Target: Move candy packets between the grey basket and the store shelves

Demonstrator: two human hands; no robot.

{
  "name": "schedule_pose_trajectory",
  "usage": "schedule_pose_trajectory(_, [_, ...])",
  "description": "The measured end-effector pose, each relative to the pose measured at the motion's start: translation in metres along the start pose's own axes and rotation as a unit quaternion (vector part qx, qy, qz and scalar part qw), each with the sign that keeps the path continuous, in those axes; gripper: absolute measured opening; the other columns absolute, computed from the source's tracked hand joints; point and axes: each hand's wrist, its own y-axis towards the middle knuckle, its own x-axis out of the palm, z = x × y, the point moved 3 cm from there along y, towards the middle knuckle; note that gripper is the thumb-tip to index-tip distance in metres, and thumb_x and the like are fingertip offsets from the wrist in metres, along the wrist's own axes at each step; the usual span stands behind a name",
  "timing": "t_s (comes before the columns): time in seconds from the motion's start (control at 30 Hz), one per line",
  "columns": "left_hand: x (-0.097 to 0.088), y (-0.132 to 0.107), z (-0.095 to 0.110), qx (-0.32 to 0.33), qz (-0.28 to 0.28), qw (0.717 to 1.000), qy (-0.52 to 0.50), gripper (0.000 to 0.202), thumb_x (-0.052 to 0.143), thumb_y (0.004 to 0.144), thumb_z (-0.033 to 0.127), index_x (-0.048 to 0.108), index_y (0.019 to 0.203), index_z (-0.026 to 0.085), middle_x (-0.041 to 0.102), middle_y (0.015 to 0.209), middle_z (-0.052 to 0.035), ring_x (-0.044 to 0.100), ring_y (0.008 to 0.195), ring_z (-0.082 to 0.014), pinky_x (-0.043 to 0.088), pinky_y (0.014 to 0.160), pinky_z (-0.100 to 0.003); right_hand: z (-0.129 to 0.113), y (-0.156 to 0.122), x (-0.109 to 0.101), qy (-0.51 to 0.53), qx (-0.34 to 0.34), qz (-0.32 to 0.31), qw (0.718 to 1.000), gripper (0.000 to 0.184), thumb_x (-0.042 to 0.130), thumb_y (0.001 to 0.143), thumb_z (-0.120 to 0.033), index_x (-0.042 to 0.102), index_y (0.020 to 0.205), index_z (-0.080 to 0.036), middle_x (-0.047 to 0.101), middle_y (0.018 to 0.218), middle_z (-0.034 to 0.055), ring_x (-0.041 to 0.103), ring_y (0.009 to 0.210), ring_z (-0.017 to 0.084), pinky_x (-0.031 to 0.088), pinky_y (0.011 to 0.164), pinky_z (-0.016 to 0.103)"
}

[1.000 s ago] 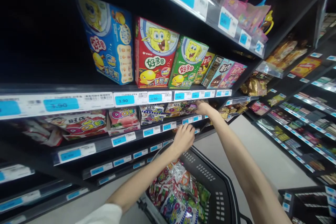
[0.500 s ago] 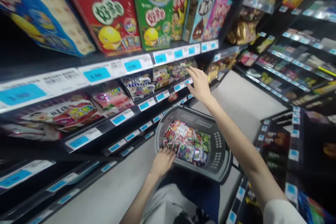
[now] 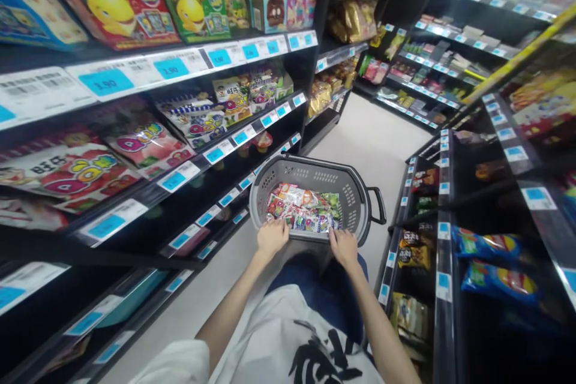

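Observation:
A grey plastic shopping basket [image 3: 310,171] is in front of my legs, in the middle of the head view. My left hand [image 3: 273,237] is closed over its near rim on the left. Farther right on the same rim, my right hand [image 3: 343,247] grips with its fingers curled over the edge. Several colourful candy bags [image 3: 303,207] lie in a heap inside the basket. At the basket's right end a black handle [image 3: 378,205] sticks out.
Along the left runs a shelf with boxed snacks [image 3: 112,3] above gummy candy bags [image 3: 81,171]. On the right, low shelving holds blue snack bags [image 3: 499,282]. Pale floor [image 3: 373,132] stretches ahead between them, toward more stocked shelves [image 3: 432,66].
My right hand has come back from the lower left shelf to the basket's near rim. My left hand stays on the rim. The view has shifted, showing more of the aisle and right shelving.

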Motion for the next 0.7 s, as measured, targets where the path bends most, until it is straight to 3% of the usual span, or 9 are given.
schedule_pose_trajectory(0.23, [-0.005, -0.005, 0.002, 0.003, 0.004, 1.000, 0.004, 0.039, 0.036, 0.101, 0.029, 0.071, 0.099, 0.012, 0.072, 0.101, -0.0132, 0.067, 0.100, -0.0245, 0.048, 0.091, -0.035, -0.005, 0.005, 0.000, -0.020, 0.050, -0.012, 0.998, 0.045, 0.033, 0.105, -0.038, 0.071, 0.101, -0.016, 0.072, 0.104, 0.0134, 0.063, 0.108, 0.027, 0.038, 0.091, 0.036])
schedule_pose_trajectory(0.43, [-0.012, -0.005, 0.001, 0.018, 0.010, 1.000, -0.010, 0.037, 0.039, 0.099, 0.027, 0.072, 0.101, 0.011, 0.073, 0.098, -0.0131, 0.070, 0.096, -0.0235, 0.051, 0.088, -0.034, -0.001, 0.021, 0.000, -0.033, 0.045, -0.093, 0.994, 0.045, 0.034, 0.103, -0.040, 0.072, 0.108, -0.016, 0.073, 0.102, 0.0172, 0.069, 0.101, 0.031, 0.044, 0.082, 0.035])
schedule_pose_trajectory(0.7, [-0.001, -0.006, -0.007, 0.060, 0.024, 0.997, -0.048, 0.034, 0.043, 0.099, 0.028, 0.071, 0.104, 0.010, 0.073, 0.104, -0.0146, 0.068, 0.102, -0.0257, 0.051, 0.095, -0.038, -0.002, 0.026, 0.007, -0.061, 0.051, -0.133, 0.988, 0.051, 0.023, 0.103, -0.038, 0.069, 0.114, -0.021, 0.070, 0.113, 0.0164, 0.066, 0.111, 0.032, 0.048, 0.087, 0.039])
